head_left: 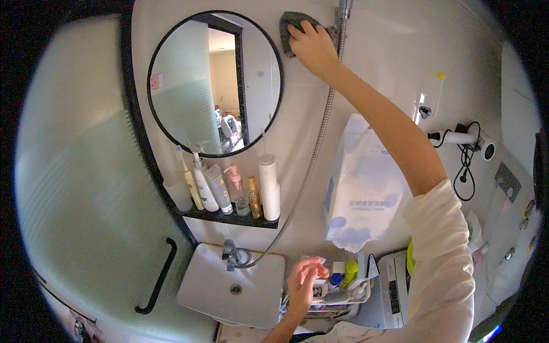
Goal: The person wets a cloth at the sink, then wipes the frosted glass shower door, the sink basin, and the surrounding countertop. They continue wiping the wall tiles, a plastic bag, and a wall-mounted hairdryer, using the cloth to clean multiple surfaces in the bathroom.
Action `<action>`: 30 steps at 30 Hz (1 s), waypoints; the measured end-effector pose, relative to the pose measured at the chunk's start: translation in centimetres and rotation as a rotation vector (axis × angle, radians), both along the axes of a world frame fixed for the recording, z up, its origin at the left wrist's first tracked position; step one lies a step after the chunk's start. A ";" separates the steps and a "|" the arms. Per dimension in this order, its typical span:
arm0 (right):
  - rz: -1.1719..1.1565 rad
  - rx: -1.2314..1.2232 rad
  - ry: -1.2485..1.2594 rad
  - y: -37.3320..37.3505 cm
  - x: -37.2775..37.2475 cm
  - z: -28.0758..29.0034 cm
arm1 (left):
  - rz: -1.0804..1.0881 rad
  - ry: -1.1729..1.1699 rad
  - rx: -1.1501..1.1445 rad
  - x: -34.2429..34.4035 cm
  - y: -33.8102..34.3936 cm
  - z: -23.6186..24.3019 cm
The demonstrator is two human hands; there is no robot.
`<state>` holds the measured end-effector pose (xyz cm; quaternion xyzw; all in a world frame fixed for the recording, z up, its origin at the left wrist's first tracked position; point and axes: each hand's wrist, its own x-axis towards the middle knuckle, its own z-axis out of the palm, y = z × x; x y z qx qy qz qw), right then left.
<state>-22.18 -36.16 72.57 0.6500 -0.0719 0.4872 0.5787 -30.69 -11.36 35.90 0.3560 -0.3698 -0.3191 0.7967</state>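
High on the tiled wall, my right hand (315, 50) presses a dark grey cloth (287, 33) flat to the tiles. The cloth lies between the round black-framed mirror (216, 86) and the shower hose (321, 131), bunched under my fingers. Lower down, my left hand (305, 281) hangs with loosely bent fingers and appears to hold nothing. It is beside a white basket (337, 313) of toiletries, to the right of the washbasin (200, 286). My left forearm hides part of the basket.
A black shelf (229, 220) below the mirror carries several bottles and tubes. A large white-and-blue tissue pack (366, 188) hangs on the wall. A frosted glass door (80, 188) stands at left. Corded white appliance (457, 137) hangs at right, above a grey washing machine (393, 286).
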 end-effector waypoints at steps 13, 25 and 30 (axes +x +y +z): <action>-0.144 0.199 0.416 0.3 -3.0 -9.6 | -0.122 -0.070 -0.103 -1.1 -0.7 0.9; -0.062 0.153 0.514 1.9 -3.8 -11.7 | -0.105 -0.094 -0.098 -1.8 -0.1 0.6; -0.070 0.167 0.581 0.8 -2.6 -14.6 | -0.091 -0.122 -0.089 -2.2 0.2 1.0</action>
